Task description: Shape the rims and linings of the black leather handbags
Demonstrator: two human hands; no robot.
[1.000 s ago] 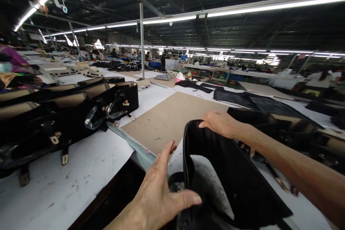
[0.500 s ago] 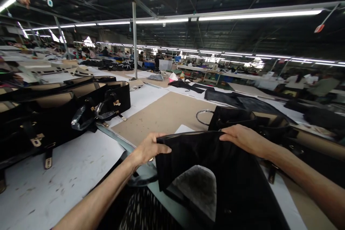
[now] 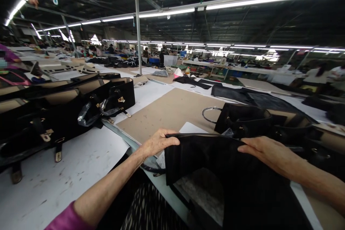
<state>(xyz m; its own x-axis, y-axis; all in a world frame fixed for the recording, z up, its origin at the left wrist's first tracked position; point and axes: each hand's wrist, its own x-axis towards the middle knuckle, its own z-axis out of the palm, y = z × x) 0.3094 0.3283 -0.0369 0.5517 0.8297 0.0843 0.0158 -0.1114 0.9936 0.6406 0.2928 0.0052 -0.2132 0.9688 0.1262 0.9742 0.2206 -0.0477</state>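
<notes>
A black handbag [image 3: 199,161] stands right in front of me at the table's near edge. My left hand [image 3: 159,143] pinches its upper left corner, thumb on the near side. Farther right along the same top edge, my right hand [image 3: 265,151] grips the rim, with its fingertips partly hidden. A grey fuzzy patch [image 3: 202,190] shows low on the bag's near side. A dark handle [image 3: 152,169] sticks out at the bag's left, beneath my left hand. Behind the bag lies a white sheet [image 3: 191,128].
Several black handbags [image 3: 107,97] with gold fittings stand in rows at left. More black bags [image 3: 242,118] stand at right, one with a looped handle [image 3: 211,114]. Brown board [image 3: 161,111] covers the middle of the table. A post [image 3: 138,36] rises beyond; people work farther off.
My right hand has slid rightward along the bag's top edge, away from my left hand. My view has shifted slightly, and a person's purple sleeve now shows at far left.
</notes>
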